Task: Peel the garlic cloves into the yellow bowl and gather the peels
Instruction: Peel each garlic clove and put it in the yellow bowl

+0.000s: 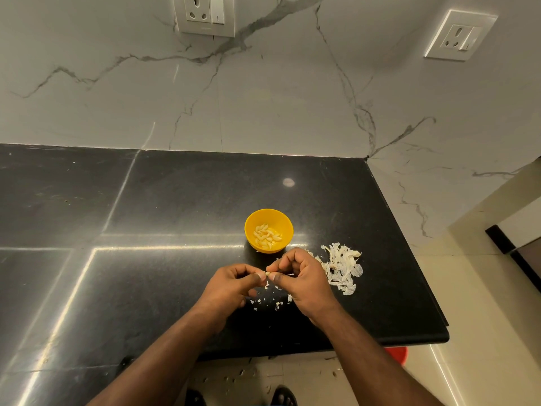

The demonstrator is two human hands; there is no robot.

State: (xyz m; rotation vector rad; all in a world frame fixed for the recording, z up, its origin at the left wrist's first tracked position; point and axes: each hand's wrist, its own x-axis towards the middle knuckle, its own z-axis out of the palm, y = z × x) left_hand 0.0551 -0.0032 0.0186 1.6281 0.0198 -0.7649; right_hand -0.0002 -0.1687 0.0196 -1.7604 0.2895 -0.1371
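Observation:
A small yellow bowl (251, 222) stands on the black countertop (164, 200) with several peeled garlic cloves (266, 235) inside. Just in front of it, my left hand (234, 285) and my right hand (298, 278) meet above the counter. Both pinch one small garlic clove (267, 273) between thumb and fingertips; most of the clove is hidden by the fingers. A pile of white papery peels (341, 268) lies to the right of my right hand. Small peel flakes (270, 301) are scattered on the counter under my hands.
The counter ends at a rounded front edge (409, 338) and a right edge close to the peel pile. A marble wall with two sockets (205, 13) rises behind. More peel bits lie on the tiled floor (234, 373) near my feet, and a red object (396, 353) shows below the counter.

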